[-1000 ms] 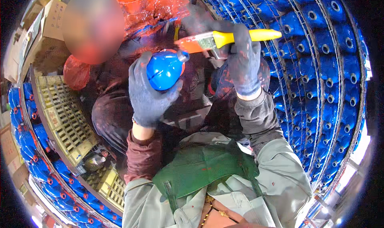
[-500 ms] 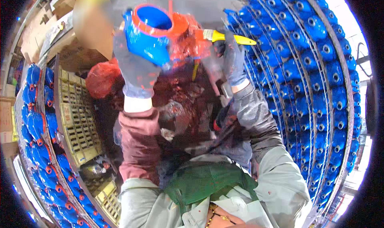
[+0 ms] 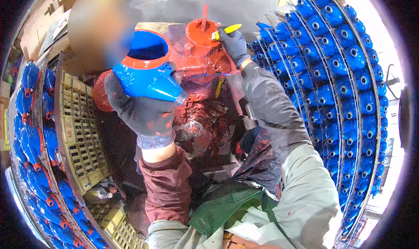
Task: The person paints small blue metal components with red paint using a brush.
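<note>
My gloved left hand (image 3: pixel 144 116) is wrapped round a blue pipe-fitting-like casting (image 3: pixel 139 81) from below. The casting has a wide open mouth with a red-painted rim, and a narrower threaded end points down to the right. My gloved right hand (image 3: pixel 235 44) grips a paintbrush (image 3: pixel 231 29) with a yellow handle. The brush's bristle end is at the rim of a round pot of red paint (image 3: pixel 196 37), and its tips are hard to see. Upright in the pot stands a red-coated stick (image 3: pixel 204 14).
The paint pot rests on a red-smeared stand (image 3: pixel 205 65). A yellow strip (image 3: pixel 219 88) hangs at the stand's near side. Racks of blue castings (image 3: pixel 336 65) rise at right, more castings (image 3: pixel 31 140) at left. Cream plastic crates (image 3: pixel 83 131) and another person (image 3: pixel 100 26) are at left.
My left hand has brought the blue casting left and nearer, exposing the paint pot. My right hand has moved left with the paintbrush, whose bristle end is now at the pot.
</note>
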`<state>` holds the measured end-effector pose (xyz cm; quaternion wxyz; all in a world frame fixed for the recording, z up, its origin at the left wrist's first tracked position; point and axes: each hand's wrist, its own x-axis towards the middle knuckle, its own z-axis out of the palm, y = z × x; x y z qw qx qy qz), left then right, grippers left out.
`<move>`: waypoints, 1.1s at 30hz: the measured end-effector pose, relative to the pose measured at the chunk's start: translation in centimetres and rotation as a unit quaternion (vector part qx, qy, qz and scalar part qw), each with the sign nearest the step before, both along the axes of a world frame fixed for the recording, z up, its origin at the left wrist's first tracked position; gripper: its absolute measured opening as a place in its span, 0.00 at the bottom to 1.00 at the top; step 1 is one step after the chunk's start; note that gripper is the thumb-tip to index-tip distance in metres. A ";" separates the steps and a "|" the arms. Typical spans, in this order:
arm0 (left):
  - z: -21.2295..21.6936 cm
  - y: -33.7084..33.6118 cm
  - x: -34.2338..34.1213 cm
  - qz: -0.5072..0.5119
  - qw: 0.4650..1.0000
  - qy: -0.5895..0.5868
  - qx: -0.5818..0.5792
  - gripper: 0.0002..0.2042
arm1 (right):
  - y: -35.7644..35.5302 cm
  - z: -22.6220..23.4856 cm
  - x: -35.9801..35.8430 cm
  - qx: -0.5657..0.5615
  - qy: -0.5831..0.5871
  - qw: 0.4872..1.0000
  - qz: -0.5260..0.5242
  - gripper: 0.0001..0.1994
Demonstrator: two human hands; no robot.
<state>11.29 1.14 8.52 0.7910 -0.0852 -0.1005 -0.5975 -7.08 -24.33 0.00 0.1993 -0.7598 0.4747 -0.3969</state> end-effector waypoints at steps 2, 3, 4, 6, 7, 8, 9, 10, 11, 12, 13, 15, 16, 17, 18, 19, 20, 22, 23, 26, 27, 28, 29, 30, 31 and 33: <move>-0.3 0.2 0.4 0.030 0.999 -0.019 0.035 0.33 | -0.1 0.5 -0.5 0.185 -0.294 0.937 0.031 0.14; -0.2 0.5 0.5 0.035 0.999 -0.019 0.037 0.33 | -0.1 1.0 -0.8 0.181 -0.294 0.939 -0.008 0.14; 0.0 0.7 0.6 0.033 0.998 -0.009 0.046 0.33 | 0.3 1.3 -1.3 0.217 -0.309 0.926 -0.022 0.13; 0.4 0.2 -0.5 0.015 0.999 0.009 0.043 0.32 | -0.3 0.8 -4.4 0.202 -0.302 0.930 -0.049 0.12; 0.7 0.0 -1.1 0.030 0.999 -0.003 0.044 0.32 | -0.6 0.4 -6.0 0.214 -0.299 0.929 -0.050 0.13; 0.7 0.2 -1.0 0.052 0.997 -0.023 0.051 0.31 | 0.5 0.3 -6.1 0.230 -0.339 0.912 -0.042 0.13; 0.3 0.2 -0.9 0.054 0.997 -0.026 0.051 0.31 | 1.3 0.3 -6.3 0.223 -0.352 0.908 -0.031 0.14; -0.7 0.1 -0.7 0.059 0.994 -0.043 0.080 0.31 | 2.0 0.5 -6.5 0.216 -0.366 0.905 -0.019 0.14; -0.6 -0.1 -0.9 0.062 0.990 -0.059 0.109 0.30 | 2.6 0.7 -6.9 0.216 -0.369 0.904 -0.020 0.14; -0.6 -0.2 -1.7 0.061 0.990 -0.062 0.109 0.30 | 3.0 1.0 -7.4 0.243 -0.395 0.885 -0.023 0.15; -0.6 -0.3 -3.0 0.155 0.947 -0.197 0.200 0.29 | 3.6 1.2 -7.9 0.271 -0.421 0.865 -0.026 0.16; 0.3 0.1 -4.7 0.240 0.837 -0.378 0.315 0.29 | 6.2 2.8 -7.9 0.267 -0.455 0.848 0.040 0.18; 0.5 0.1 -5.1 0.244 0.833 -0.382 0.318 0.29 | 7.7 4.4 -7.1 0.299 -0.512 0.801 0.080 0.19; 0.5 -0.2 -5.9 0.267 0.783 -0.474 0.301 0.33 | 8.7 5.6 -7.0 0.308 -0.528 0.784 0.111 0.22; 0.4 -0.2 -6.4 0.284 0.722 -0.563 0.285 0.36 | 9.6 6.5 -6.8 0.313 -0.530 0.781 0.107 0.22; 0.2 -0.1 -6.6 0.321 0.631 -0.647 0.283 0.42 | 10.3 7.2 -6.5 0.295 -0.494 0.811 0.106 0.22; 0.3 -0.1 -6.9 0.314 0.633 -0.649 0.284 0.42 | 10.9 8.3 -6.7 0.273 -0.455 0.842 0.101 0.22; 0.1 -0.1 -7.6 0.313 0.441 -0.801 0.258 0.43 | 11.6 9.0 -7.6 0.203 -0.466 0.850 0.138 0.18; 0.3 -0.3 -8.2 0.297 0.409 -0.824 0.257 0.44 | 11.4 8.8 -8.6 0.051 -0.252 0.965 0.044 0.13; -0.9 -1.0 -9.1 0.281 0.315 -0.877 0.231 0.44 | 13.4 10.1 -8.1 0.184 -0.444 0.876 0.046 0.10; -1.2 -1.0 -9.1 0.281 0.289 -0.889 0.217 0.42 | 13.8 10.4 -8.0 0.166 -0.388 0.906 0.037 0.11; -1.1 -1.0 -9.5 0.274 0.290 -0.892 0.214 0.42 | 14.2 10.3 -8.2 0.149 -0.330 0.932 0.028 0.12; -1.0 -1.2 -10.0 0.267 0.275 -0.898 0.214 0.42 | 13.9 9.6 -8.3 0.086 -0.283 0.953 0.058 0.11; -0.8 -1.3 -10.4 0.262 0.260 -0.904 0.214 0.42 | 13.6 9.0 -8.1 -0.012 -0.227 0.972 0.050 0.08; -0.7 -1.4 -10.7 0.250 0.264 -0.907 0.212 0.42 | 13.8 9.1 -8.3 0.008 -0.219 0.974 0.054 0.07; -1.2 -1.4 -10.9 0.238 0.242 -0.917 0.211 0.42 | 14.0 9.3 -8.6 0.031 -0.212 0.975 0.057 0.06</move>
